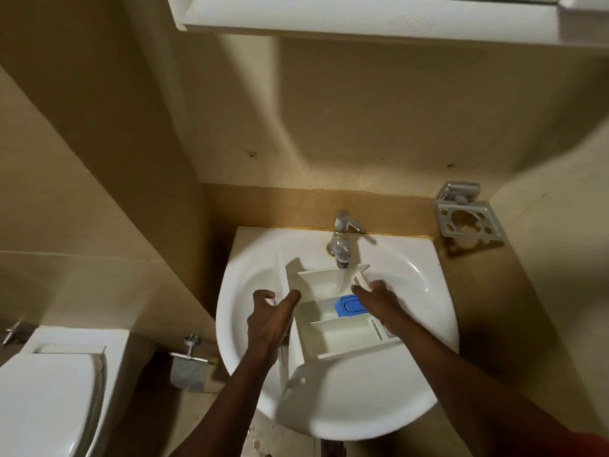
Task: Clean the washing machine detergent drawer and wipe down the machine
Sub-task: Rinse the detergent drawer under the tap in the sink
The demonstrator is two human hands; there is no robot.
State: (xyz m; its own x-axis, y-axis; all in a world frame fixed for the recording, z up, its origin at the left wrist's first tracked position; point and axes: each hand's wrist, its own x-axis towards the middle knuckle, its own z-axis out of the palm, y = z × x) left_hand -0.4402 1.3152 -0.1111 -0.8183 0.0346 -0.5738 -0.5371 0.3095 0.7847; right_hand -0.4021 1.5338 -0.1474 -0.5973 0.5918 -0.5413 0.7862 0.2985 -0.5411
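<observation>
The white detergent drawer (333, 328) lies across the white sink (405, 268), its compartments facing up and a blue insert (350, 305) in the middle one. Water runs from the chrome tap (342, 239) into the drawer's far compartment. My left hand (268, 319) grips the drawer's front panel on the left, fingers curled over its edge. My right hand (377, 300) holds the drawer's right side wall next to the blue insert, thumb on the rim.
A white toilet (56, 387) stands at the lower left, with a paper holder (189, 361) on the wall beside the sink. A metal toothbrush holder (468, 216) is fixed right of the tap. A white cabinet (362, 18) hangs overhead.
</observation>
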